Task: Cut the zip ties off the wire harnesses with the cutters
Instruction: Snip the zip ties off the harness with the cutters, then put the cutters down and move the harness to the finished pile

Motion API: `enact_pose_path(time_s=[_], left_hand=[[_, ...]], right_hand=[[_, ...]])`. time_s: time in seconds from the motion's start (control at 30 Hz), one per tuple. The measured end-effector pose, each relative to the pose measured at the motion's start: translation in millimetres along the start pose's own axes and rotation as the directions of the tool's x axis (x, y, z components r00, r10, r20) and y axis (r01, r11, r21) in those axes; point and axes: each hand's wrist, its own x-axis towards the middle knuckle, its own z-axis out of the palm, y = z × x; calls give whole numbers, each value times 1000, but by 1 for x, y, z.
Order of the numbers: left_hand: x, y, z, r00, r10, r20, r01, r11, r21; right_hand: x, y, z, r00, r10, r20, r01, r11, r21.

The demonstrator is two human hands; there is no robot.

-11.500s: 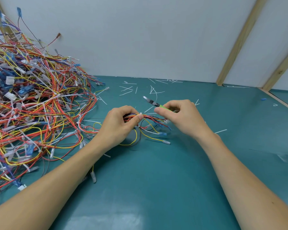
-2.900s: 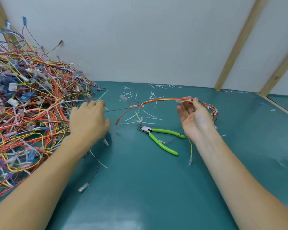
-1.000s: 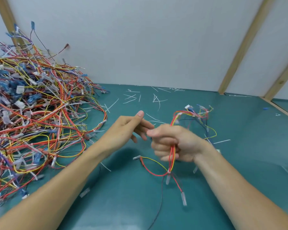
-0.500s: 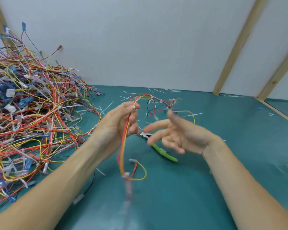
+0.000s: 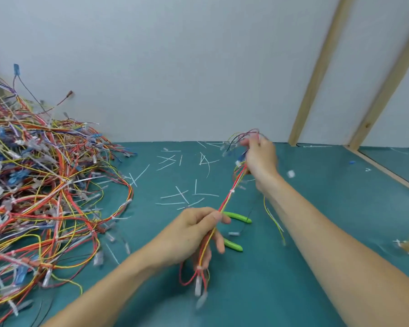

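Note:
A red, orange and yellow wire harness (image 5: 229, 195) is stretched taut between my two hands above the teal table. My left hand (image 5: 194, 234) pinches its near end, with terminals dangling below the fingers. My right hand (image 5: 260, 159) grips the far end, raised near the back wall, and looks motion-blurred. A small white zip tie (image 5: 232, 191) shows on the stretched part. The green-handled cutters (image 5: 236, 217) lie on the table under the harness, partly hidden behind my left hand; neither hand touches them.
A big tangled pile of wire harnesses (image 5: 40, 192) fills the left side of the table. Cut white zip-tie pieces (image 5: 187, 185) are scattered across the middle. A white wall with wooden battens (image 5: 316, 74) closes the back. A raised wooden edge (image 5: 387, 171) runs at the right.
My right hand has taken hold of the harness's far end and pulled it back and to the right. The bundle, held looped by my left hand before, is now drawn straight.

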Motion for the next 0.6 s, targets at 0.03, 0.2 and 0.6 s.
enact_pose_path(time_s=[0.03, 0.2, 0.6], left_hand=[[2, 2, 4, 1000, -10, -2, 10, 1000, -10], [41, 21, 45, 988, 112, -102, -106, 993, 58], [172, 46, 120, 959, -137, -248, 127, 990, -57]], right_hand=[[15, -4, -3, 997, -58, -51, 53, 993, -107], [78, -5, -22, 932, -346, -110, 234, 804, -547], [87, 47, -53, 950, 125, 287, 167, 572, -803]])
